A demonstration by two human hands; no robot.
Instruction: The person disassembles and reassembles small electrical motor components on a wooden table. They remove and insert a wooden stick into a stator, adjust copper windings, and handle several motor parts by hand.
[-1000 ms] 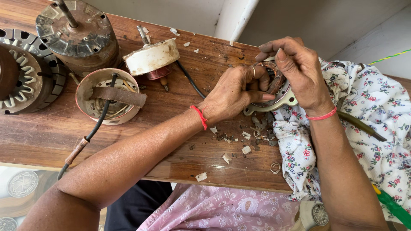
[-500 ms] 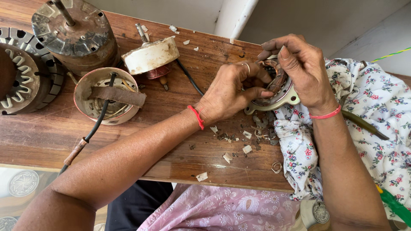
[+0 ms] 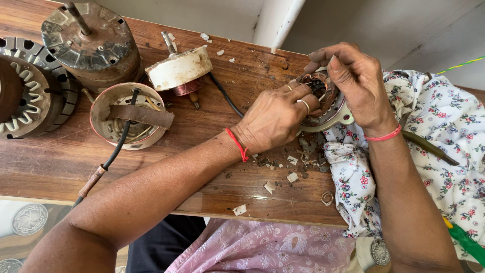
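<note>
A small motor stator (image 3: pixel 323 96) with copper windings and a pale metal housing rests at the edge of a floral cloth (image 3: pixel 434 131) on the wooden table (image 3: pixel 202 172). My left hand (image 3: pixel 275 119), with rings and a red thread at the wrist, grips the stator's near side. My right hand (image 3: pixel 356 83) pinches at the top of the windings with thumb and fingers. Whether a wire is between the fingertips is too small to tell.
Left of the hands stand a white motor rotor with a shaft (image 3: pixel 179 68), an open round housing with a black cable (image 3: pixel 129 116), a rusty motor casing (image 3: pixel 91 43) and a wound stator ring (image 3: pixel 25 96). Scraps (image 3: pixel 283 172) litter the table. A green-handled tool (image 3: pixel 467 242) lies right.
Both hands and the stator have shifted slightly; my left fingers have wrapped further over the stator's near side and my right fingers have moved onto the windings' top.
</note>
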